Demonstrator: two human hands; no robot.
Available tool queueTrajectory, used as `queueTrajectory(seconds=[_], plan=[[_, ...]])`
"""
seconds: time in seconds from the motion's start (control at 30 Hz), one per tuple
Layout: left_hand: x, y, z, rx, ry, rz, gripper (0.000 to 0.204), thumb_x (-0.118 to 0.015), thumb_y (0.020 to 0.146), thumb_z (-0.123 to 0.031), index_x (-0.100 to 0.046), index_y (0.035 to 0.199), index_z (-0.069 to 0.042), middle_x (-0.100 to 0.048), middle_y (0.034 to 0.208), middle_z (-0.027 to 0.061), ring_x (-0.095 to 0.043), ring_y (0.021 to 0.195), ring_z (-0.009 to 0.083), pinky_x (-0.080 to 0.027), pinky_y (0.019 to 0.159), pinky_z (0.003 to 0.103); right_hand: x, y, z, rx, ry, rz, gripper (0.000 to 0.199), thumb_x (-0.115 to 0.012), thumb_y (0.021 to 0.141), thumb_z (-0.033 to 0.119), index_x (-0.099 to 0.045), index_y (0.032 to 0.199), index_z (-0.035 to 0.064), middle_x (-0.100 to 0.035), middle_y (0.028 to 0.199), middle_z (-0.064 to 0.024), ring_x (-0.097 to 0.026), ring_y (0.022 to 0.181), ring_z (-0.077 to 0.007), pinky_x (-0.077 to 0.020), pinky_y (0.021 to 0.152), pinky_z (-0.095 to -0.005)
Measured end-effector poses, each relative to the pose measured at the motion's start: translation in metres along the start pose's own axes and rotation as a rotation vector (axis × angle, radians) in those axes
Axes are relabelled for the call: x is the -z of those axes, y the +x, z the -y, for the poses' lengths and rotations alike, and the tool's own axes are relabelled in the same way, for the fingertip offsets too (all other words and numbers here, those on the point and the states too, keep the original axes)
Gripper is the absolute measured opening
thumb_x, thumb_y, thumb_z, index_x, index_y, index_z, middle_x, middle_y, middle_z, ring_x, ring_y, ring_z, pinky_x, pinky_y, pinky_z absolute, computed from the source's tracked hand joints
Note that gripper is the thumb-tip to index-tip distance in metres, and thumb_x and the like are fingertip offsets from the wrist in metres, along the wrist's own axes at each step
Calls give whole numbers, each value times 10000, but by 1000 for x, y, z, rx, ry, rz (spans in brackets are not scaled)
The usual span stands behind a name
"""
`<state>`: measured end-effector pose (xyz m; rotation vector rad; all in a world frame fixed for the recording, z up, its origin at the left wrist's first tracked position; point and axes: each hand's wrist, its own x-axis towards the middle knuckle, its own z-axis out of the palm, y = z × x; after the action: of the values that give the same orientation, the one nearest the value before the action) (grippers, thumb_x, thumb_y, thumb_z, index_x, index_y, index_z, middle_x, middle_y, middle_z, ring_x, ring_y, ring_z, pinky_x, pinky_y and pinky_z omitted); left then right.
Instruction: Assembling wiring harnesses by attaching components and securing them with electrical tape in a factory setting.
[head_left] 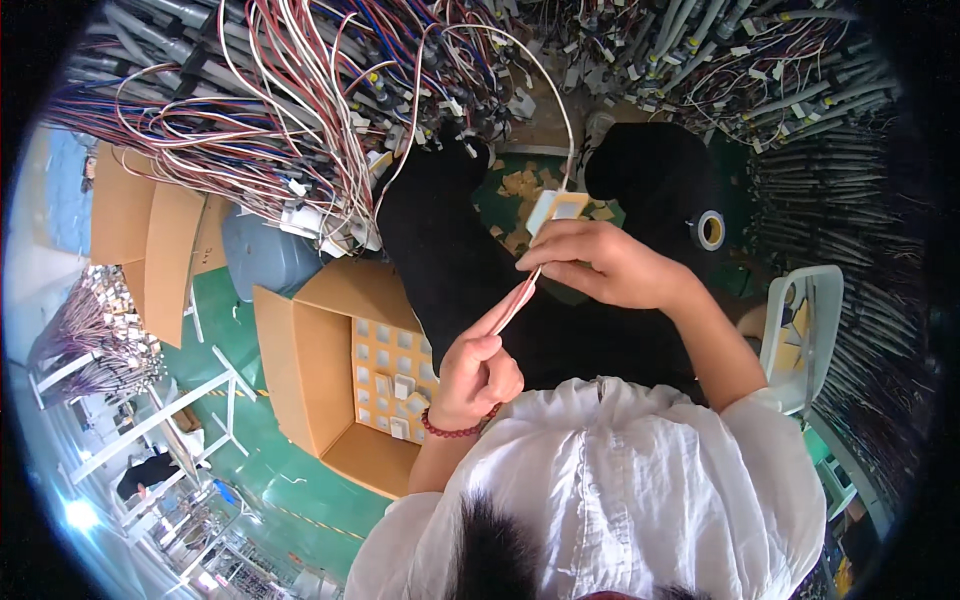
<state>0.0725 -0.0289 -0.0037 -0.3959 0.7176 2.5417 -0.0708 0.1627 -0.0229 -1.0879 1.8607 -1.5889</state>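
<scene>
My left hand, with a beaded bracelet at its wrist, is closed on red and white wires, its index finger lying along them. Their upper end runs into my right hand, whose fingers pinch it. Just beyond the right fingertips is a small white box-like piece with a tan, frame-like face. My fingers partly cover its lower edge, so I cannot tell how it joins the wires. From its top a white cable loops up and left toward the hanging wires.
Dense wire bundles hang ahead and left, and grey cables line the right. An open carton with a gridded insert and white pieces stands at left, by a blue-grey stool. A tape roll lies right, near a white chair.
</scene>
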Motion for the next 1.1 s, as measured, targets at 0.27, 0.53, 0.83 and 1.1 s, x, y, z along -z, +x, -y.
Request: queueTrajectory(seconds=[0.27, 0.53, 0.83, 1.1], plan=[[4, -6, -5, -31, 118, 84, 573, -284, 933, -129, -138, 1463, 34, -343, 403, -13, -258, 313, 69, -261, 367, 221, 1, 2, 0, 38, 116, 4, 147, -672, 824, 70, -693, 964, 32, -633, 888, -74, -603, 773, -174, -482, 642, -282], [7, -8, -5, 6, 197, 120, 579, -269, 919, -104, -132, 1467, 22, -348, 399, -16, -260, 312, 65, -272, 366, 213, 4, 1, 13, -55, 145, -1, 114, -689, 789, 42, -702, 902, 28, -624, 850, -75, -597, 731, -181, -476, 631, -280], [7, 4, -17, -26, 920, -55, 526, -389, 961, -158, -258, 1448, -11, -604, 746, 60, -490, 546, 91, -404, 535, 199, -5, -17, 14, -31, -159, -149, 103, -671, 727, 33, -678, 830, 28, -628, 843, -109, -624, 765, -267, -500, 663, -341], [-5, 46, 7, -504, 1621, -366, 69, -678, 789, -46, -659, 842, -6, -673, 834, 140, -639, 788, 310, -502, 721, 366, -37, -32, 16, 38, -584, -427, 124, -682, 600, 106, -625, 697, 55, -527, 724, -41, -562, 653, -222, -480, 526, -348]])
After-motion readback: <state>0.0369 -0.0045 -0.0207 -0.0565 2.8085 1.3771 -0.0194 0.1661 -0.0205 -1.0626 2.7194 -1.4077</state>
